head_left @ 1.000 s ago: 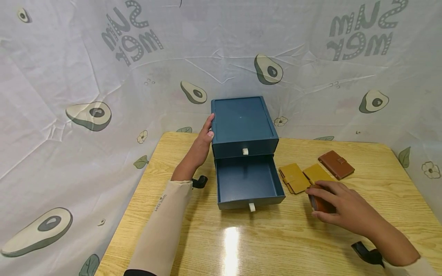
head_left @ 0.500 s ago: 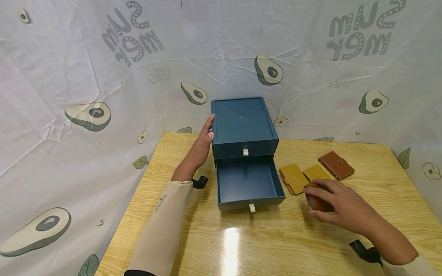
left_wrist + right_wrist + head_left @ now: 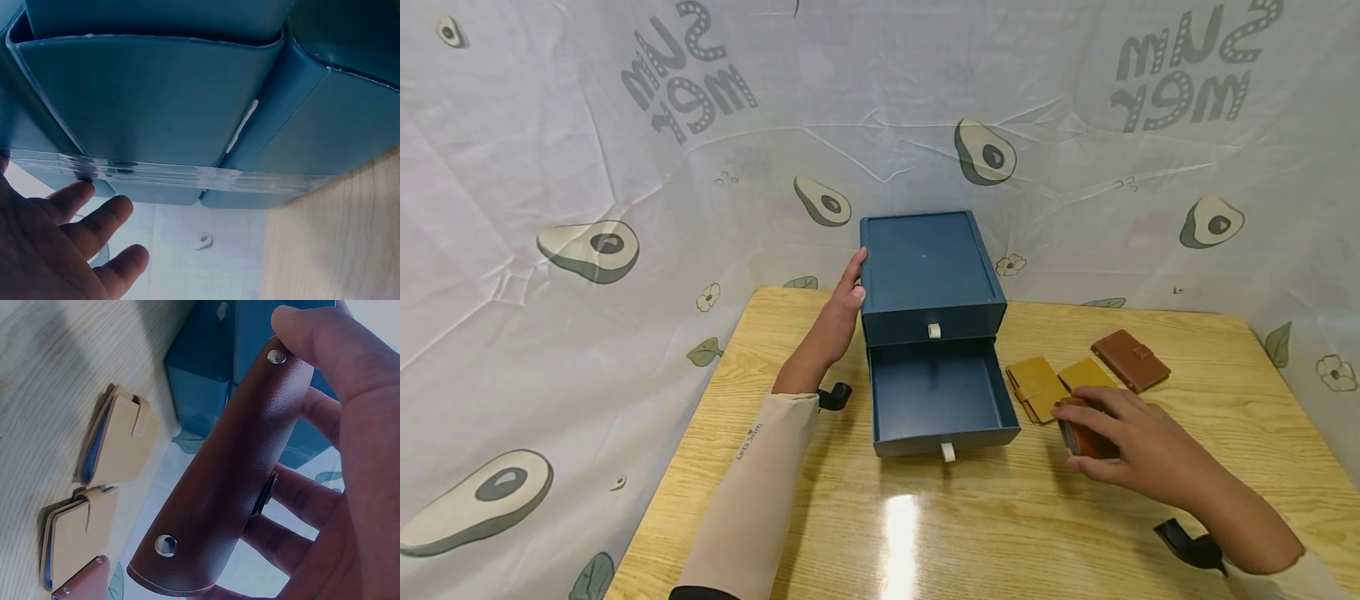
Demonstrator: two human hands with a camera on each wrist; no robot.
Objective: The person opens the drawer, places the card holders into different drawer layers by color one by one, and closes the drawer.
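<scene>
Our right hand (image 3: 1150, 446) grips brown wallet (image 3: 219, 475) near yellow wallets (image 3: 1036, 387). Our left hand (image 3: 835, 321), fingers relaxed, touches side of cabinet (image 3: 928, 258); lower drawer (image 3: 913, 447) pulled out.

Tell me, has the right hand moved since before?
Yes, a little: in the head view, the right hand, gripping a brown case, has shifted left, nearer the open drawer.

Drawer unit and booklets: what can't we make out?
Head: inside of the upper drawer, hidden by its closed front.
Head: parts of the rightmost yellow booklet and held brown booklet, behind the right hand.
Right wrist: rest of the loose brown booklet, cut off by the bottom edge.
</scene>
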